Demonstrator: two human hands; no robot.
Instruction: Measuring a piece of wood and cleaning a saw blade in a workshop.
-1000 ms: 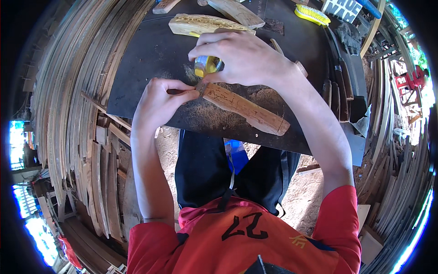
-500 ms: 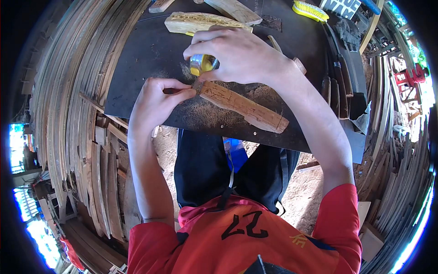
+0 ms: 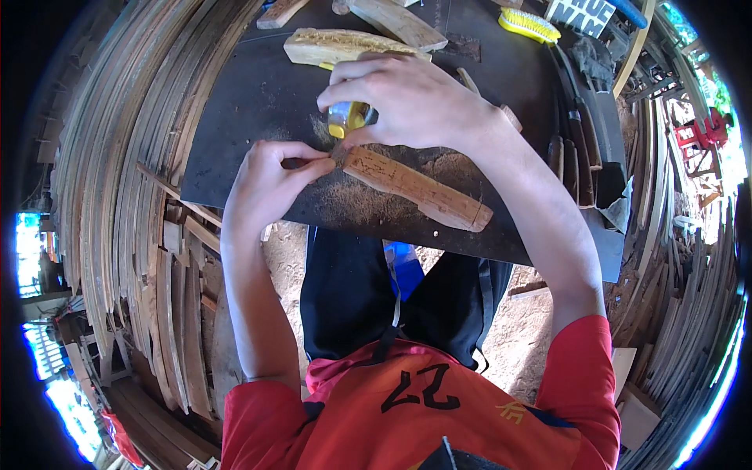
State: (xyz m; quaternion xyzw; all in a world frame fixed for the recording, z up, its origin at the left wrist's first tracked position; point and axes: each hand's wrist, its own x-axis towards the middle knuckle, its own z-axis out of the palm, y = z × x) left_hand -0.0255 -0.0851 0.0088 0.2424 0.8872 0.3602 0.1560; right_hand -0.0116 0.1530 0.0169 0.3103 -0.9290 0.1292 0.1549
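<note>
My right hand (image 3: 407, 98) is curled round a small, rounded yellow-and-silver object (image 3: 342, 120), its kind partly hidden by the fingers. Below it lies a shaped wooden piece (image 3: 419, 188), slanting down to the right, with dark marks on its upper face. My right fingertips reach down to the left end of this piece. From the left, my left hand (image 3: 278, 172) pinches thumb and forefinger together at that same end, against a small brownish bit too blurred to name. Sawdust is scattered around the wooden piece on the dark tabletop (image 3: 243, 110).
A rough wood block (image 3: 321, 48) and other offcuts (image 3: 392, 19) lie at the table's far side. A yellow brush (image 3: 529, 26) sits at the far right, above several long-handled tools (image 3: 576, 145). Stacked wood strips (image 3: 133, 141) flank the table on the left.
The yellow-and-silver object has tilted slightly in my right hand, and that hand sits a little lower in view. My left hand keeps its pinch at the wood's end.
</note>
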